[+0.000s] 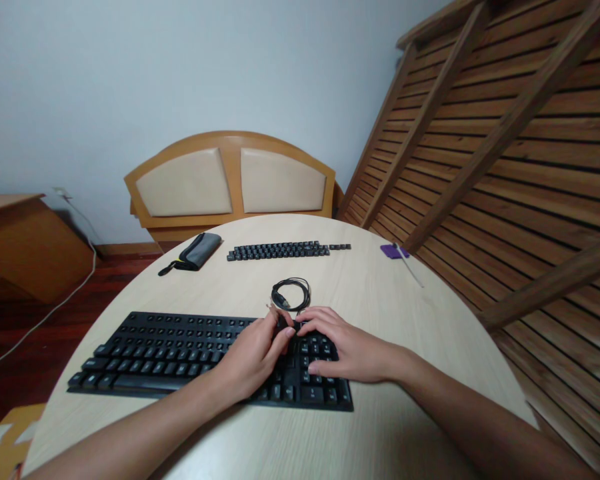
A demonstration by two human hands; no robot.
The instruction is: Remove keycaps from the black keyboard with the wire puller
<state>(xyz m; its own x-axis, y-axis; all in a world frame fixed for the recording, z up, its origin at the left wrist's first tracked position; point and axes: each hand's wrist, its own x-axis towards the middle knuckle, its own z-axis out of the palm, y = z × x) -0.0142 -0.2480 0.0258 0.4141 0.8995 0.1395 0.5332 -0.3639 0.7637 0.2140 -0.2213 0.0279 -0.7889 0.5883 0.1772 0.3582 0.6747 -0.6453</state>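
A black full-size keyboard lies across the near part of the round table, its upper left rows bare of keycaps and showing the switches. Over the keys right of its middle, my left hand is closed on a small dark tool with thin wire ends, which looks like a keycap puller; the fingers cover most of it. My right hand rests over the number pad, thumb apart from the curved fingers, fingertips close to the left hand's. Beyond both hands sits the keyboard's coiled black cable.
Loose black keycaps stand in rows toward the table's far side. Left of them is a grey zipped pouch. On the right, a thin light-coloured stick lies by a purple pad. Wooden slats lean along the right.
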